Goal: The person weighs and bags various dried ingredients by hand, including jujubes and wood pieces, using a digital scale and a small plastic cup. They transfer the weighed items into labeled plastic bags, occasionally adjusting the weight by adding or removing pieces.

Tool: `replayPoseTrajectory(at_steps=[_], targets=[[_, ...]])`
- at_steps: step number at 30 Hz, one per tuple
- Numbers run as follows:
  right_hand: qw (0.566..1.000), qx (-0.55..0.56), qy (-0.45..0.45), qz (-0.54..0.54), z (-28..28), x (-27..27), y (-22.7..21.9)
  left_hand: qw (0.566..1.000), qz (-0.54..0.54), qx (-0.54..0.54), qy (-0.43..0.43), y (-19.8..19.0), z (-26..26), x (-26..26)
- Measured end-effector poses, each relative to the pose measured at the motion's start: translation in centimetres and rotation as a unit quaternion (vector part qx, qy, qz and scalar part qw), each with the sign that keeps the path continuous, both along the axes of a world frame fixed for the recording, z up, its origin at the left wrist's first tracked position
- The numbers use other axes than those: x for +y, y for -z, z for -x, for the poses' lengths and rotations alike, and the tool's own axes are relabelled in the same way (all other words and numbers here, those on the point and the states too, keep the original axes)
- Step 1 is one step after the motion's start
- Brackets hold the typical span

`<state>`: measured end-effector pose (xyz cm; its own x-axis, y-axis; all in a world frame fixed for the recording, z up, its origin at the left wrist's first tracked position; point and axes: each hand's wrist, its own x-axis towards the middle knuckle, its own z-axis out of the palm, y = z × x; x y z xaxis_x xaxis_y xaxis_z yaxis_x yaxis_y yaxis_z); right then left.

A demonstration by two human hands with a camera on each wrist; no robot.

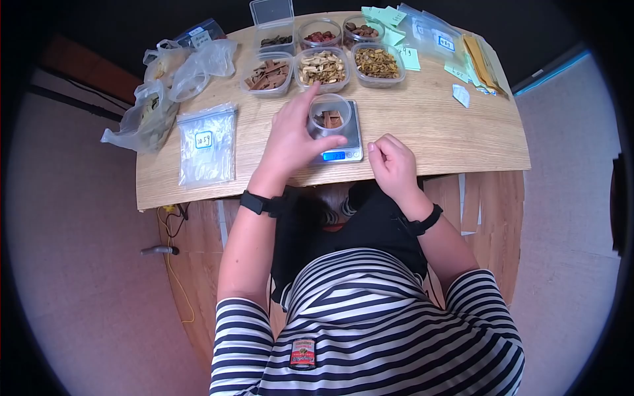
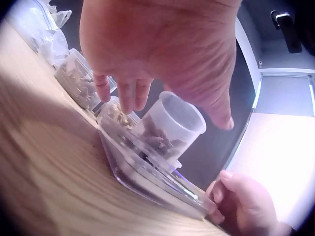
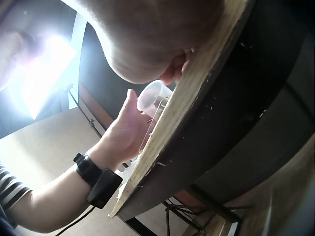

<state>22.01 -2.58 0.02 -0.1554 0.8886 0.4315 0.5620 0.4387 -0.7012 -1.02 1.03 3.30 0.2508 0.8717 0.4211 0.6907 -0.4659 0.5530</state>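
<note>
A clear plastic cup [image 1: 330, 125] with reddish-brown bark-like pieces [image 2: 160, 140] in it stands on a small digital scale [image 1: 354, 135], whose blue display is lit. My left hand [image 1: 290, 132] is spread beside the cup, its thumb reaching across near the display. In the left wrist view, that hand's fingers [image 2: 126, 96] extend straight, with a gap between palm and cup. Just right of the scale, my right hand [image 1: 395, 165] rests at the table's front edge, fingers curled in with nothing visible in them.
Behind the scale, several clear tubs hold dried goods, among them bark pieces [image 1: 269, 76], pale chips [image 1: 322, 68] and yellow-brown slices [image 1: 376, 64]. A labelled zip bag [image 1: 208, 162] lies at left, near knotted plastic bags [image 1: 153, 115]. Green notes [image 1: 409, 59] and brown envelopes [image 1: 482, 63] occupy the right.
</note>
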Motion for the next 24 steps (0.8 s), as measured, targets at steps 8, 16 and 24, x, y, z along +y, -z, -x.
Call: replayPoseTrajectory(at_steps=[8,16,24], targets=[[1.000,-0.010,0.008,-0.015,0.2,0.0,0.1,0.963,0.113,-0.107,-0.220,1.8,3.4,-1.6],[1.000,-0.015,0.004,-0.019,0.3,0.1,0.3,0.979,0.022,-0.015,-0.204,3.3,3.1,-2.0],[1.000,-0.021,0.003,-0.021,0.2,0.1,0.2,0.979,0.031,-0.010,-0.200,3.3,3.1,-2.1]])
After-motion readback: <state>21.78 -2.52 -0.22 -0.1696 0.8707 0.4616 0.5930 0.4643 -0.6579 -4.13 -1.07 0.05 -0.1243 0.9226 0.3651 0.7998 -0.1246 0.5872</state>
